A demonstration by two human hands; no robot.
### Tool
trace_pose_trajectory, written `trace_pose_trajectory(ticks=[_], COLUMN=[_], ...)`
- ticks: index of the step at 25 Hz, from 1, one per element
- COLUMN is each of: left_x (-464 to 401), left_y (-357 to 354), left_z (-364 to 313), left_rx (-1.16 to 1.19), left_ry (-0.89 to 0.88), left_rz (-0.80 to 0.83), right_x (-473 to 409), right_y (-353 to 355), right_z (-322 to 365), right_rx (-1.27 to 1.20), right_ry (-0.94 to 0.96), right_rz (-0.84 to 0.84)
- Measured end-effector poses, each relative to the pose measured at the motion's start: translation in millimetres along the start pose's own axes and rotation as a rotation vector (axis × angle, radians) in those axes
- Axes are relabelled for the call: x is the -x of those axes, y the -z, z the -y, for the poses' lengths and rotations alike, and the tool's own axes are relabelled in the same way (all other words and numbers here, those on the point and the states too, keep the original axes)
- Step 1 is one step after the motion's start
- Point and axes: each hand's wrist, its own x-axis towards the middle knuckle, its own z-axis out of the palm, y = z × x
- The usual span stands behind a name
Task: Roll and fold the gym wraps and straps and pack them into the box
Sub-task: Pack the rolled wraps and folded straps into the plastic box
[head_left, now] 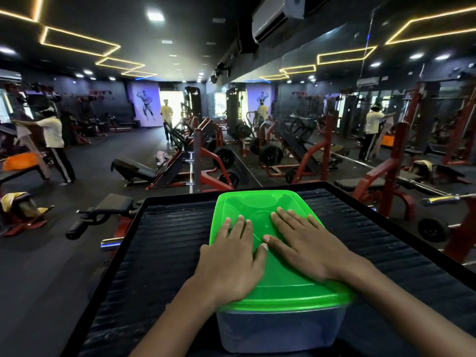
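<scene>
Box (279,328) stands at the near middle of the ribbed black worktop (164,243), its clear walls showing below a bright green lid (260,204) that covers the whole opening. Through the clouded wall you cannot tell what lies inside, and no wraps or straps show anywhere on the worktop, so judge the packing as done or not begun only with caution; the lid in place suggests the closing step.

Your left hand (233,256) lies flat on the near left part of the lid, fingers straight and spread, holding nothing. Your right hand (304,243) lies flat beside it on the right part, fingers likewise straight and fanned toward the far edge. The two thumbs meet near the lid's middle. Flat palms placed this way put weight across a broad area, which suits seating a snap-on lid evenly onto its rim rather than lifting it.

Check the near rim: the lid overhangs the wall there, and whether it has locked all round cannot be seen.

Beyond the worktop stand red-framed weight machines (206,161), and a person in a yellow shirt (52,131) works at the far left.
</scene>
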Motion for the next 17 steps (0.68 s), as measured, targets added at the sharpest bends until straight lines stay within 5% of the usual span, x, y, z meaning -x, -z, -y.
trace_pose_trajectory(ticks=[4,10,17], left_x=[-2.2,-28.2,-111.8], left_y=[0.5,1.3,-5.5], left_z=[3.3,45.0,75.6], left_rx=[0.118,0.625,1.372], left_ry=[-0.021,0.068,0.251], left_rz=[-0.066,-0.236,0.064], right_x=[-5.2,38.0,71.8], right_y=[0.7,-9.2,-37.6], right_z=[-3.1,-17.4,-37.2], right_rx=[-0.080,-0.430,-0.315], right_ry=[0.015,0.012,0.366], right_rz=[-0.068,-0.570,-0.533])
